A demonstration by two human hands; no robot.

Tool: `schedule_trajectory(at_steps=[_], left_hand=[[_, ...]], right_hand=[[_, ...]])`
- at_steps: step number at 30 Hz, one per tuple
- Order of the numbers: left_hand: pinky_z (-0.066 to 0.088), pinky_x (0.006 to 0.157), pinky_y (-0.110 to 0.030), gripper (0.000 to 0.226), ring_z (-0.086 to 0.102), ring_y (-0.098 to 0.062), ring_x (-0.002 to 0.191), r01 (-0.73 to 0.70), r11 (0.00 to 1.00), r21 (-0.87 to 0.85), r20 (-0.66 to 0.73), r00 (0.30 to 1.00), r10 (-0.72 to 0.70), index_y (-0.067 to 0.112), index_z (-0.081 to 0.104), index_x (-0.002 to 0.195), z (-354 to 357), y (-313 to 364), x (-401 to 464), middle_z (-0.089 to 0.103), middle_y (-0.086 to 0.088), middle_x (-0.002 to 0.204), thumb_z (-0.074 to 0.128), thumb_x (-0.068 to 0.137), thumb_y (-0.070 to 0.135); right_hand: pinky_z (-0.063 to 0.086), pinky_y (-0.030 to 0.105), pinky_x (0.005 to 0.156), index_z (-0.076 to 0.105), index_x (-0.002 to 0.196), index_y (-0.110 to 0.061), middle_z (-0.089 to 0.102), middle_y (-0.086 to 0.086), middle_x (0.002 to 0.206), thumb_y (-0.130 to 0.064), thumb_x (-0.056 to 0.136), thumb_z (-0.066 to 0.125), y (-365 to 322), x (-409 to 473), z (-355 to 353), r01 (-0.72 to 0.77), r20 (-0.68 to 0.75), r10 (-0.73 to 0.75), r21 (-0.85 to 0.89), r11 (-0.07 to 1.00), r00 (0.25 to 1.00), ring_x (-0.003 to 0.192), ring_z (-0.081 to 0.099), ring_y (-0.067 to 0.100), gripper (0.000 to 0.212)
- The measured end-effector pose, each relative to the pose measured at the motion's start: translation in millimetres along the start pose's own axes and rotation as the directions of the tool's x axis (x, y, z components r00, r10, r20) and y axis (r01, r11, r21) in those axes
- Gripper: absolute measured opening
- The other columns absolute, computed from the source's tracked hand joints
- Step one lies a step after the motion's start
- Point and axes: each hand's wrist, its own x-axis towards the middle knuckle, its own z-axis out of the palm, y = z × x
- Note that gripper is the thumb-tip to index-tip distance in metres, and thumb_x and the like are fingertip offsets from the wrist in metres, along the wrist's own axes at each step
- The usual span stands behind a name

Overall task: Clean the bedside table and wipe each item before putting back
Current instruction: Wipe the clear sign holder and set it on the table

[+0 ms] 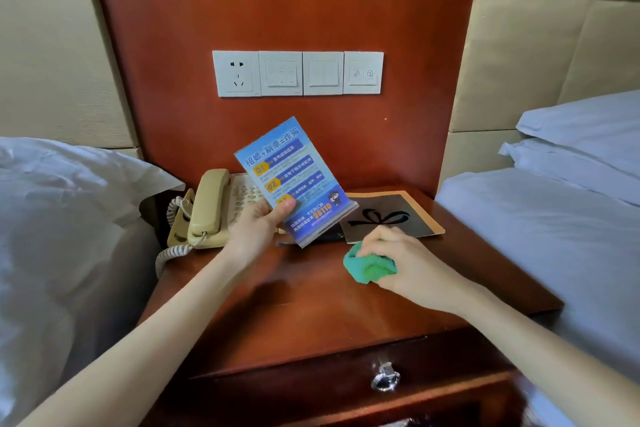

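Observation:
My left hand (258,227) grips a blue printed sign card (294,177) by its lower left edge and holds it tilted above the wooden bedside table (311,308). My right hand (405,258) clutches a bunched green cloth (365,263) that touches the tabletop right of centre. A beige corded telephone (207,210) sits at the table's back left, just left of my left hand. A dark booklet with a bow drawing and orange border (391,215) lies flat at the back right, beyond my right hand.
White-sheeted beds flank the table: bedding (69,218) on the left, a mattress (540,218) with pillows on the right. A wall panel carries a socket and switches (298,73). The drawer has a metal ring pull (385,378). The phone's coiled cord (166,253) hangs off the left edge.

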Motion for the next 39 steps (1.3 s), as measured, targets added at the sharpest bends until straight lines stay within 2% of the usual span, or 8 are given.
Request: schedule_trajectory(at_steps=[4, 7, 14, 17, 22, 26, 31, 39], left_hand=[[0.054, 0.055, -0.02, 0.015, 0.07, -0.006, 0.07, -0.068, 0.985, 0.156, -0.014, 0.997, 0.071, 0.024, 0.069, 0.094, 10, 2, 16, 0.075, 0.011, 0.084, 0.055, 0.097, 0.02], [0.052, 0.055, -0.016, 0.013, 0.069, -0.001, 0.071, -0.083, 0.971, 0.225, -0.011, 0.996, 0.088, 0.025, 0.067, 0.096, 14, 2, 32, 0.074, 0.012, 0.089, 0.056, 0.096, 0.02], [0.055, 0.062, -0.02, 0.017, 0.069, -0.003, 0.08, -0.154, 0.868, 0.472, 0.044, 0.987, 0.151, 0.017, 0.066, 0.109, 33, 14, 75, 0.071, 0.002, 0.101, 0.058, 0.096, 0.024], [0.058, 0.077, -0.037, 0.024, 0.068, -0.018, 0.088, -0.182, 0.798, 0.574, 0.061, 0.982, 0.179, 0.011, 0.067, 0.112, 44, 19, 101, 0.071, -0.004, 0.108, 0.059, 0.095, 0.025], [0.056, 0.083, -0.035, 0.02, 0.062, -0.015, 0.095, -0.253, 0.741, 0.623, 0.095, 0.964, 0.249, 0.009, 0.064, 0.113, 72, 17, 136, 0.067, -0.003, 0.111, 0.055, 0.097, 0.017], [0.054, 0.085, -0.03, 0.025, 0.061, -0.015, 0.1, -0.305, 0.72, 0.624, 0.149, 0.95, 0.273, 0.012, 0.063, 0.116, 86, 1, 153, 0.066, 0.002, 0.109, 0.05, 0.095, 0.005], [0.051, 0.09, -0.026, 0.03, 0.061, -0.016, 0.107, -0.308, 0.741, 0.597, 0.17, 0.951, 0.258, 0.012, 0.064, 0.117, 87, -18, 171, 0.065, 0.002, 0.11, 0.047, 0.095, 0.0], [0.047, 0.078, -0.019, 0.022, 0.063, -0.013, 0.092, -0.18, 0.707, 0.684, 0.011, 0.972, 0.237, 0.01, 0.069, 0.113, 68, -46, 190, 0.07, -0.003, 0.109, 0.055, 0.096, 0.01]], right_hand=[[0.033, 0.019, 0.1, 0.048, 0.133, -0.035, 0.044, -0.022, 0.128, -0.044, 0.073, 0.075, 23, -5, -20, -0.189, 0.15, 0.172, 0.105, 0.976, 0.974, 0.123, 0.037, 0.001, 0.066], [0.034, 0.019, 0.101, 0.061, 0.111, -0.044, 0.048, -0.03, 0.122, -0.048, 0.068, 0.076, 23, -3, -28, -0.139, 0.257, 0.084, 0.202, 0.969, 0.963, 0.119, 0.041, -0.008, 0.046], [0.048, 0.011, 0.082, 0.073, 0.097, -0.021, 0.072, -0.006, 0.099, -0.023, 0.088, 0.066, 42, 36, -56, -0.131, -0.13, 0.239, 0.548, 0.826, 0.962, 0.1, 0.065, 0.008, 0.011], [0.049, 0.03, 0.093, 0.066, 0.11, -0.02, 0.068, -0.001, 0.108, -0.017, 0.089, 0.065, 60, 68, -61, -0.19, -0.261, 0.375, 0.535, 0.823, 0.89, 0.102, 0.062, 0.016, 0.022], [0.047, 0.033, 0.096, 0.046, 0.136, -0.025, 0.056, -0.005, 0.128, -0.011, 0.092, 0.057, 84, 102, -54, -0.207, -0.199, 0.384, 0.58, 0.788, 0.902, 0.11, 0.058, 0.014, 0.048], [0.043, 0.035, 0.1, 0.052, 0.13, -0.028, 0.06, -0.005, 0.128, -0.014, 0.097, 0.047, 99, 121, -33, -0.202, -0.209, 0.392, 0.596, 0.778, 0.896, 0.113, 0.055, 0.014, 0.036], [0.038, 0.024, 0.079, 0.063, 0.118, -0.017, 0.065, 0.001, 0.117, -0.017, 0.095, 0.053, 117, 145, -22, -0.243, -0.437, 0.492, 0.511, 0.825, 0.753, 0.096, 0.055, 0.014, 0.026], [0.04, 0.026, 0.08, 0.066, 0.114, -0.01, 0.067, 0.007, 0.115, -0.017, 0.095, 0.056, 130, 179, 1, -0.297, -0.501, 0.475, 0.396, 0.869, 0.724, 0.105, 0.055, 0.023, 0.023]])
